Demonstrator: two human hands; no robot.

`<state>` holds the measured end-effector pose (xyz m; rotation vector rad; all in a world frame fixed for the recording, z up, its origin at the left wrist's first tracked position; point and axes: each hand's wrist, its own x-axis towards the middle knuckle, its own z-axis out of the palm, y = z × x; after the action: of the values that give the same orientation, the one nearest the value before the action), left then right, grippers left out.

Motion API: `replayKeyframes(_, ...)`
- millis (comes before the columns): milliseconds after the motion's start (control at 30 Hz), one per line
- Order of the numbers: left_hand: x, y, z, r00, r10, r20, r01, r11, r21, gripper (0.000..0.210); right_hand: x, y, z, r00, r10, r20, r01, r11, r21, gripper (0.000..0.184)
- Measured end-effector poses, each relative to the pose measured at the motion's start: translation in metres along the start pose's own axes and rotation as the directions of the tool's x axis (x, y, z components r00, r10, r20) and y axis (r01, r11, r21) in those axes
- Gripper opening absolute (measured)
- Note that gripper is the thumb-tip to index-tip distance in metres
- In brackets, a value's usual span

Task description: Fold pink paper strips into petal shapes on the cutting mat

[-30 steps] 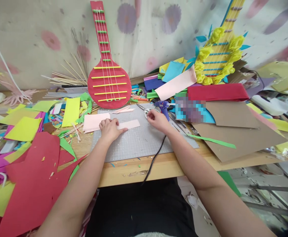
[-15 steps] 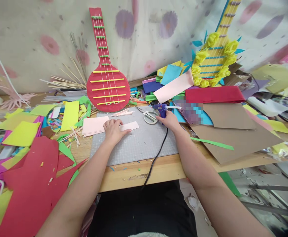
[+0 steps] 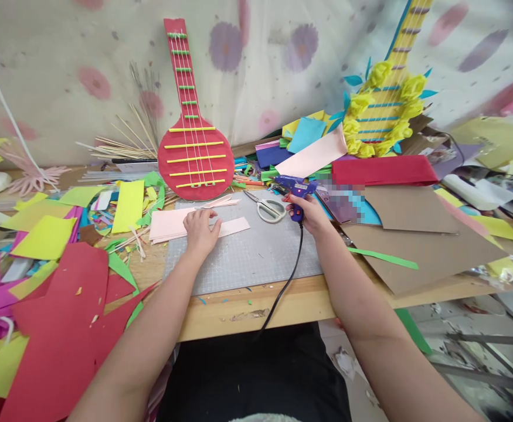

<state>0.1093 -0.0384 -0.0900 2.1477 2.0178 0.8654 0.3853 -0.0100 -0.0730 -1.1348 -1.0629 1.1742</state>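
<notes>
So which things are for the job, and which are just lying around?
Probably for the job:
- glue gun, in the right hand
- pink strip, at the left hand
- mat
- scissors

Probably just lying around:
- red paper
- cardboard
- yellow paper

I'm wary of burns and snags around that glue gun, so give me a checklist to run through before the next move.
1. Glue gun in hand: ok, the right hand grips its handle.
2. Pink strip under control: ok, the left hand rests on it, its free end showing on the mat.
3. Scissors out of both hands: ok, they lie on the mat.
4. Cord clear of the mat: not ok, it runs across the mat and over the front edge of the table.
5. Nozzle hot: cannot tell, heat does not show.
</notes>
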Motion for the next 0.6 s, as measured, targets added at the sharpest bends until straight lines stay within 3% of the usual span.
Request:
replayKeyframes(133,0.004,-0.002,-0.006,0.998,-0.011,-0.058,0.009,1.000,-0.029,0.017,-0.002,0.005,0.006,1.000,0.016,0.000,-0.016,0.999,0.033,0.036)
replayKeyframes(300,0.026,-0.020,-0.027,0.991,-0.090,-0.099,0.083,0.994,-0.072,0.023,-0.001,0.011,0.009,1.000,0.024,-0.018,-0.024,1.000,0.008,0.038)
replayKeyframes(467,0.044,-0.035,-0.044,0.988,-0.151,0.016,0.151,0.968,-0.199,0.023,-0.008,0.000,0.025,0.998,-0.014,0.067,0.010,0.998,0.059,0.035)
replayKeyframes(600,0.038,-0.011,-0.042,0.976,-0.110,0.188,0.194,0.832,-0.520,0.026,-0.012,-0.008,0.067,0.990,-0.010,0.142,-0.007,0.993,0.120,0.036)
